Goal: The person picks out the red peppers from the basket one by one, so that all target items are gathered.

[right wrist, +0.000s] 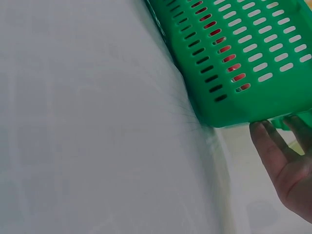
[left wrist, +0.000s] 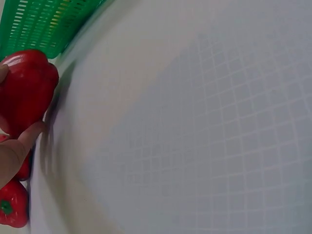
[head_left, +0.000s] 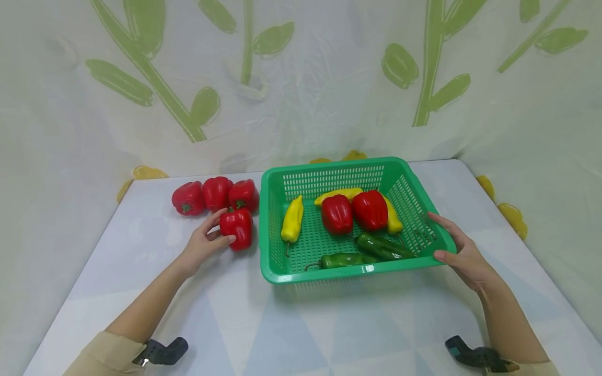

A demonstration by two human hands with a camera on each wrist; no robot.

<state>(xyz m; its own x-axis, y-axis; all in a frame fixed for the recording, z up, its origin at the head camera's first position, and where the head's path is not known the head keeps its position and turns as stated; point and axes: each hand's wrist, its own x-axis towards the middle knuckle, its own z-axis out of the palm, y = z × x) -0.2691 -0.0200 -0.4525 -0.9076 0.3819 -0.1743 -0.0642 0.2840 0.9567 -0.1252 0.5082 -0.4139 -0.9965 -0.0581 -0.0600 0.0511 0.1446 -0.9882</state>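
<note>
My left hand (head_left: 201,248) grips a red bell pepper (head_left: 237,228) just left of the green plastic basket (head_left: 266,230). In the left wrist view, fingers and thumb lie around this pepper (left wrist: 27,92). Three more red bell peppers (head_left: 217,193) sit in a row behind it. My right hand (head_left: 463,257) holds the basket by its right front corner, with the thumb on the rim and fingers along the side. Inside the basket lie two red bell peppers (head_left: 336,214), three yellow peppers (head_left: 292,219) and two long green peppers (head_left: 383,246).
The white and pale blue table (head_left: 329,329) spreads in front of the basket. A pale curtain (head_left: 324,104) with green leaf prints hangs behind the table and along its sides. Dark wrist mounts (head_left: 164,352) are strapped to both forearms.
</note>
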